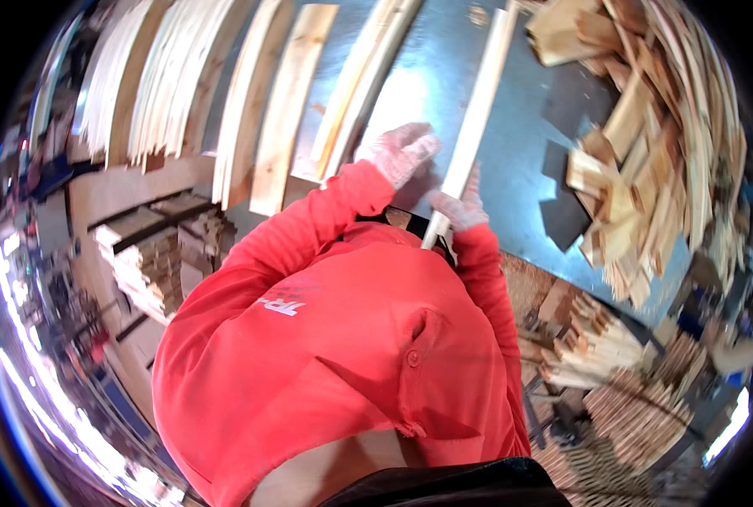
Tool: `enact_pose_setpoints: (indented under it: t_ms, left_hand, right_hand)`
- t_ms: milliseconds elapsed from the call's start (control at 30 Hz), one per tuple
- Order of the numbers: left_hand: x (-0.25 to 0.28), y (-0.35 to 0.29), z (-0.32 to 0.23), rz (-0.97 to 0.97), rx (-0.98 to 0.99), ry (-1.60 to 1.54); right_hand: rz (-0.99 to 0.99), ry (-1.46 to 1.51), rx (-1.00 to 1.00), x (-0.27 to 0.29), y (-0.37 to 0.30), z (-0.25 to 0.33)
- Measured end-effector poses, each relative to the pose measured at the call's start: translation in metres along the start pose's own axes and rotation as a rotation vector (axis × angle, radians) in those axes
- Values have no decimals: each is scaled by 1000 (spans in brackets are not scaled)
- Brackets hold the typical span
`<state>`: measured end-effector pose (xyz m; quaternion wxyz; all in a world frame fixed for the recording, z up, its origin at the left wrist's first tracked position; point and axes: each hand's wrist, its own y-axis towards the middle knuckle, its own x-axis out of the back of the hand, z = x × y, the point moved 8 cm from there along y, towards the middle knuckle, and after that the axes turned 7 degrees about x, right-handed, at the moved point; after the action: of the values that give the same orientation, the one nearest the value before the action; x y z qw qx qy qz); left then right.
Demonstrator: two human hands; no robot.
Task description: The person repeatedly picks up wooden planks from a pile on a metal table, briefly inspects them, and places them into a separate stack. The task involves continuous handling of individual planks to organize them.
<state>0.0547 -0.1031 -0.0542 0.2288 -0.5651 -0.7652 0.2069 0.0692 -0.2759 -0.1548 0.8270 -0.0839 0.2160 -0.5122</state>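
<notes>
A long, pale wooden strip [480, 106] runs from close to my body toward the far side of the blue-grey tabletop. Around its near end closes my right hand [461, 209], in a whitish work glove. To the left of the strip, and apart from it, my left hand [403, 154] hovers over the table, gloved too, with its fingers loosely bent and nothing seen in them. Nearest to that hand on the left lie a few narrow boards [355, 89]. The underside of my right hand's grip is hidden.
Wider boards [283, 110] and upright stacks of thin slats [182, 80] line the left of the table [516, 182]. A loose heap of wood offcuts [630, 160] covers its right side. Below the right edge stand bundled wood pieces [638, 414]; more stacked wood [152, 262] sits at lower left.
</notes>
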Motion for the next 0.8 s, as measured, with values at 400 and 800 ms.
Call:
enact_pose_setpoints:
  t_ms: [400,800]
  left_hand:
    - [99,-1,57,-562,-10,722]
    - [103,24,53,-383,349,1027]
  right_hand:
    - [609,-1138,30,-108,32,23]
    - [-976,-1093,-269,310,-71,181]
